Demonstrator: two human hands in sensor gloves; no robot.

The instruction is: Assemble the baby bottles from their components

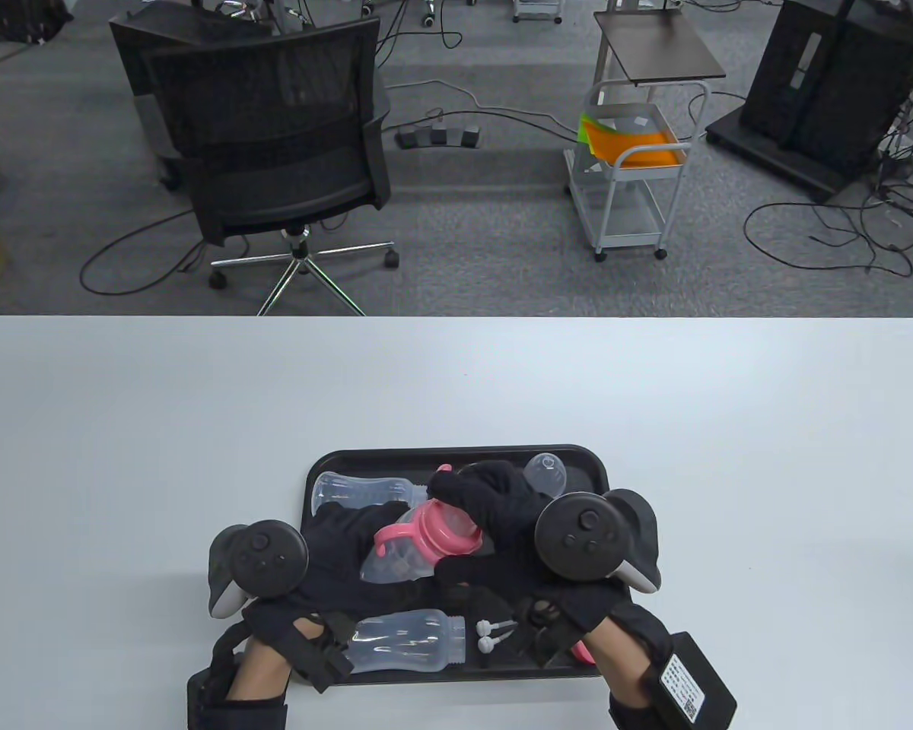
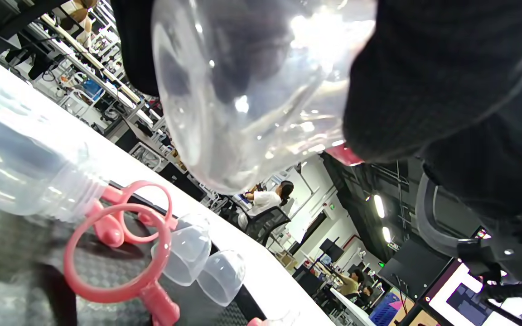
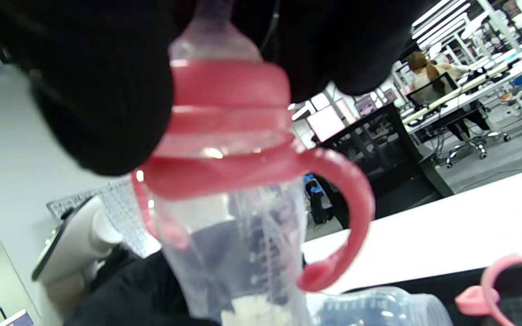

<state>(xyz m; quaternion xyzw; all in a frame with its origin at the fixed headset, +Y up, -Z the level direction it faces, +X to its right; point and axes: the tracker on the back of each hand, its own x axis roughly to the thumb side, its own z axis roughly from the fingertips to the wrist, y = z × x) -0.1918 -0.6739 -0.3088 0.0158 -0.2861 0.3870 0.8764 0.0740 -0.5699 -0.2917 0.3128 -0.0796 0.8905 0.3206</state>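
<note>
My left grip (image 1: 335,555) holds the clear bottle (image 1: 396,561), my right grip (image 1: 494,509) clamps its pink collar (image 1: 445,532), above the black tray (image 1: 335,464) at the white surface's (image 1: 122,426) lower centre; an office chair (image 1: 274,152) stands upper left.

Layout: tray (image 1: 327,465) on the table (image 1: 122,456), near edge, centre.

Held bottle (image 1: 403,559) sits above the tray's middle, left hand (image 1: 335,563) on its base side, right hand (image 1: 502,525) on its cap side. One loose bottle (image 1: 357,490) lies in the far left of the tray, another (image 1: 407,642) along the near edge. Two small caps (image 2: 206,262) lie side by side at the far right. Handle rings (image 2: 120,244) lie beside the far bottle's neck.
</note>
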